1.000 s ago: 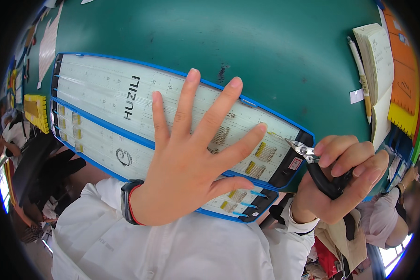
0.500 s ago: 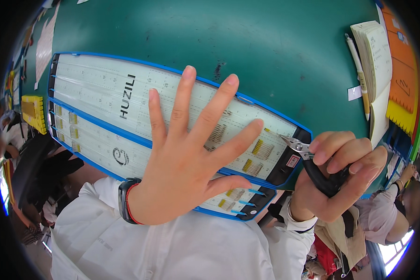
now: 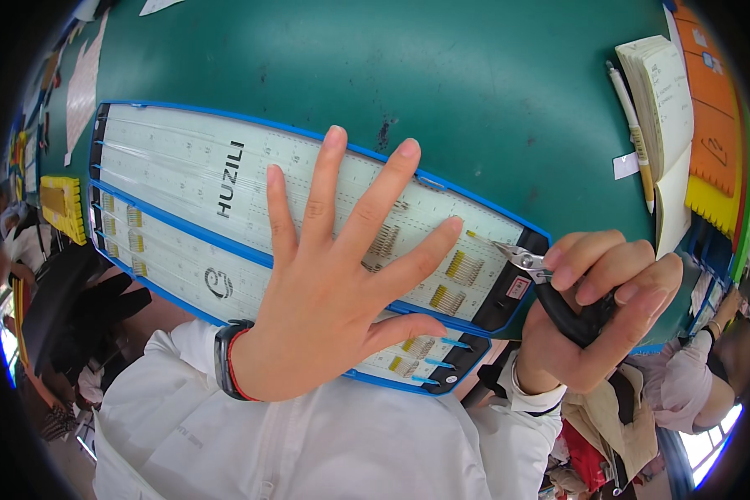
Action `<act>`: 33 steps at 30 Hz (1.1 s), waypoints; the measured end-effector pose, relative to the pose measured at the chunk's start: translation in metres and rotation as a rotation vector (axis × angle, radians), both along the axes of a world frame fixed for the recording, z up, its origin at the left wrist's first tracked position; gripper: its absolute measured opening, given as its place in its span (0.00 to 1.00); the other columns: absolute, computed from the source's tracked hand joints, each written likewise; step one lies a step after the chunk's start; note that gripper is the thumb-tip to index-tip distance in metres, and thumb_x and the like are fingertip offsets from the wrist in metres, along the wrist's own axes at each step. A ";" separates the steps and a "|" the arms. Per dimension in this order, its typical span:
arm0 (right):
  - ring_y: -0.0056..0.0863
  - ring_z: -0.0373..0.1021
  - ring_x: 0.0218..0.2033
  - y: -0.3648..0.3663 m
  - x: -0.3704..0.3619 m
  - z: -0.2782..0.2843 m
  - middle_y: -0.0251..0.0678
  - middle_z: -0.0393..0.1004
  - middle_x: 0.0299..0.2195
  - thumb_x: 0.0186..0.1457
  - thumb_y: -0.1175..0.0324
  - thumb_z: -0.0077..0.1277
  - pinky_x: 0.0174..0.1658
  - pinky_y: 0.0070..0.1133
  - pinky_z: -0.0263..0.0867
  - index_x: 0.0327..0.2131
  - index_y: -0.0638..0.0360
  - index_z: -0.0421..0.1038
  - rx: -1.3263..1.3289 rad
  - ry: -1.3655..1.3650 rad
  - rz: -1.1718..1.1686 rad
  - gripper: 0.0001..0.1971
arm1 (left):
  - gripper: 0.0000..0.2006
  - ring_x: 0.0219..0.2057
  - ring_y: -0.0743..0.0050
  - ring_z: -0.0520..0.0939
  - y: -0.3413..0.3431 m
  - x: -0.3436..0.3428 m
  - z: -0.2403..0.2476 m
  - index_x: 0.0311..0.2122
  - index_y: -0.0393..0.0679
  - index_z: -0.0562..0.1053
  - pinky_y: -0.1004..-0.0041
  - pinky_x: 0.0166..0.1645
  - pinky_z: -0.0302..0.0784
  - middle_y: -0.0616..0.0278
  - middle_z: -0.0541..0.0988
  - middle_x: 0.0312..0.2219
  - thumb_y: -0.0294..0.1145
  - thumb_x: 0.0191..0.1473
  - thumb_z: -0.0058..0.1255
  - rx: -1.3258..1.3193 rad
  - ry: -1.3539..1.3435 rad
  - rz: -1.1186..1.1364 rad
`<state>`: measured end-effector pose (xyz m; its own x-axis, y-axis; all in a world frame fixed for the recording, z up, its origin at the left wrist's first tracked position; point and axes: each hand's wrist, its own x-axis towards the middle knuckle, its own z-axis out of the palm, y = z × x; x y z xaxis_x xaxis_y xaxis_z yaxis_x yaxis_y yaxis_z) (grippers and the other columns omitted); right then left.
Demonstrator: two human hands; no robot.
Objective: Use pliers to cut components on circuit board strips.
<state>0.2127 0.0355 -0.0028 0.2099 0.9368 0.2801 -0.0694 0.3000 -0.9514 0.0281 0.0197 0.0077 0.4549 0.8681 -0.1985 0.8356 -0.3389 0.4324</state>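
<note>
A long, flat case (image 3: 183, 158) with white panels and blue edges lies opened out before me, one half nearer my body. My left hand (image 3: 325, 292) is spread flat over it, fingers apart, holding the panels down. In my right hand (image 3: 608, 304) is a pair of small pliers (image 3: 525, 260) with black handles and metal jaws. Their pointed tips reach over the case's right end, beside a tiny yellow-ended piece (image 3: 472, 235). Short rows of similar thin yellow-ended pieces (image 3: 464, 267) sit on the panel; their kind is too small to tell. Fine clear lines run along the case.
The case rests on a green tabletop (image 3: 475, 75). At the right lie an open notebook (image 3: 658, 100), a pen (image 3: 632, 125) and orange and yellow boards (image 3: 712, 125). A yellow block (image 3: 62, 207) stands at the left. Another person's arm (image 3: 700, 354) shows at the far right.
The view has shifted slightly. My left hand stays spread on the case, and the pliers remain in my right hand with their tips near the same yellow-ended piece.
</note>
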 end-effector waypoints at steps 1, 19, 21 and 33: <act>0.25 0.59 0.18 0.000 0.000 0.000 0.31 0.55 0.19 0.62 0.62 0.32 0.26 0.24 0.60 0.28 0.53 0.50 0.004 0.005 0.012 0.10 | 0.35 0.62 0.28 0.44 0.000 0.000 0.000 0.52 0.63 0.72 0.25 0.54 0.35 0.49 0.52 0.62 0.66 0.37 0.51 -0.003 -0.009 0.002; 0.32 0.61 0.53 -0.025 0.089 0.010 0.39 0.67 0.51 0.55 0.58 0.53 0.56 0.25 0.53 0.54 0.65 0.62 -0.093 -1.025 -0.162 0.28 | 0.42 0.64 0.39 0.46 -0.017 -0.054 0.004 0.63 0.49 0.55 0.38 0.61 0.35 0.52 0.49 0.64 0.64 0.47 0.45 0.113 0.100 0.134; 0.34 0.58 0.57 -0.041 0.100 0.010 0.42 0.63 0.56 0.57 0.55 0.50 0.60 0.28 0.49 0.55 0.65 0.61 -0.158 -1.016 -0.295 0.28 | 0.42 0.64 0.41 0.46 -0.020 -0.067 -0.005 0.63 0.48 0.55 0.40 0.62 0.36 0.54 0.50 0.64 0.63 0.48 0.44 0.143 0.105 0.164; 0.44 0.68 0.44 -0.106 0.105 -0.017 0.48 0.73 0.41 0.60 0.64 0.45 0.51 0.32 0.61 0.41 0.68 0.72 0.141 -1.161 -0.707 0.15 | 0.36 0.64 0.54 0.52 -0.036 -0.063 -0.043 0.63 0.47 0.52 0.51 0.65 0.41 0.56 0.53 0.63 0.55 0.55 0.42 0.511 -0.101 0.204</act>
